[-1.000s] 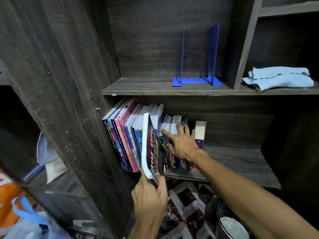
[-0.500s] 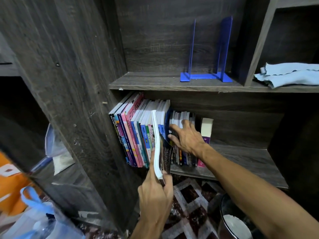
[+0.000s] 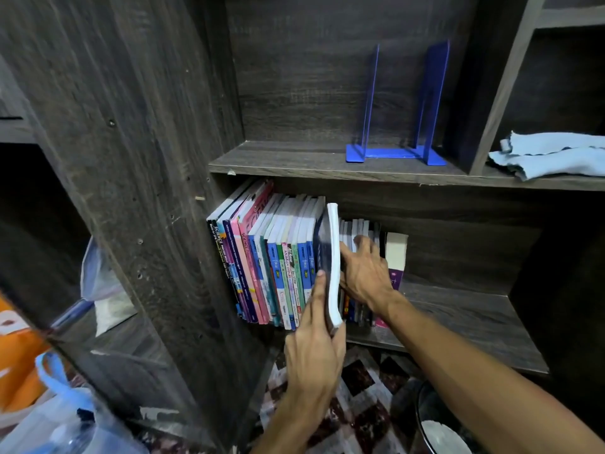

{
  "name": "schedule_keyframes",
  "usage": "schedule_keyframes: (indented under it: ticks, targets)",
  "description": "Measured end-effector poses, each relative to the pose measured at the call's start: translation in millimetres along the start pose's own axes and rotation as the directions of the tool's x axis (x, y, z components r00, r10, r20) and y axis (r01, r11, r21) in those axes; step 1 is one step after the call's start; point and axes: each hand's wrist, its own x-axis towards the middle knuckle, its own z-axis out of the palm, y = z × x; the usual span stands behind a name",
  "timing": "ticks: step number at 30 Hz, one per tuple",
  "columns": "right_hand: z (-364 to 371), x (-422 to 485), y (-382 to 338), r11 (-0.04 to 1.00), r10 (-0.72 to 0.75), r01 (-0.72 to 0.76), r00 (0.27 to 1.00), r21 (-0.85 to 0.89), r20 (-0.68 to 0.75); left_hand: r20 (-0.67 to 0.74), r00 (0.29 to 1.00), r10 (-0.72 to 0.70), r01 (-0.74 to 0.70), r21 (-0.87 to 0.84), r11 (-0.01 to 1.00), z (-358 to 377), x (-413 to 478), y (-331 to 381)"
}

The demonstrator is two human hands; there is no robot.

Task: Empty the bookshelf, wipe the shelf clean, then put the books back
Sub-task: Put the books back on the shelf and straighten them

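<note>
In a dark wooden bookshelf (image 3: 157, 158), the lower shelf (image 3: 458, 322) is carrying tall books (image 3: 271, 257), the left hand (image 3: 314, 358) is clasping a white-edged book (image 3: 334, 257) upright at their 3 o'clock side, and the right hand (image 3: 366, 273), fingers straight, is pressing short books (image 3: 357, 227) beyond it, a cloth (image 3: 550, 155) lying at 2 o'clock.

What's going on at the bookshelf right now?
A person looks to be slotting a dark-covered book into the row on the lower shelf. The left hand grips its lower end, page edge facing out. The right hand presses flat against the shorter books, holding a gap beside the taller books. On the upper shelf stand blue bookends; a light blue cloth lies in the next compartment.
</note>
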Motion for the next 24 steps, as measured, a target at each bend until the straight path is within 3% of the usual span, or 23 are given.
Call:
schedule_keyframes:
  ticks: [9, 12, 16, 20, 24]
  targets:
    - [4.6, 0.6, 2.4, 0.999, -0.039, 0.039, 0.999, -0.027, -0.014, 0.167, 0.951, -0.260, 0.263, -0.001, 0.965, 42.6, 71.2, -24.4]
    - [7.0, 0.2, 2.3, 0.996, -0.080, 0.080, 0.997, -0.050, -0.012, 0.167, 0.959, -0.228, 0.233, -0.014, 0.972, 46.2, 58.2, -31.3]
    - [8.7, 0.2, 0.3, 0.995, -0.101, 0.100, 0.994, -0.029, -0.036, 0.297, 0.923, -0.244, 0.196, 0.182, 0.964, 50.5, 19.0, -47.9]
    - [15.2, -5.2, -0.4, 0.992, -0.121, 0.118, 0.991, -0.040, -0.057, 0.264, 0.918, -0.296, 0.248, 0.202, 0.948, 59.4, 49.8, -51.7]
    - [19.8, -11.8, -2.3, 0.996, -0.083, 0.085, 0.989, 0.016, -0.122, 0.213, 0.914, -0.346, 0.334, 0.093, 0.938, 70.8, 61.3, -53.2]
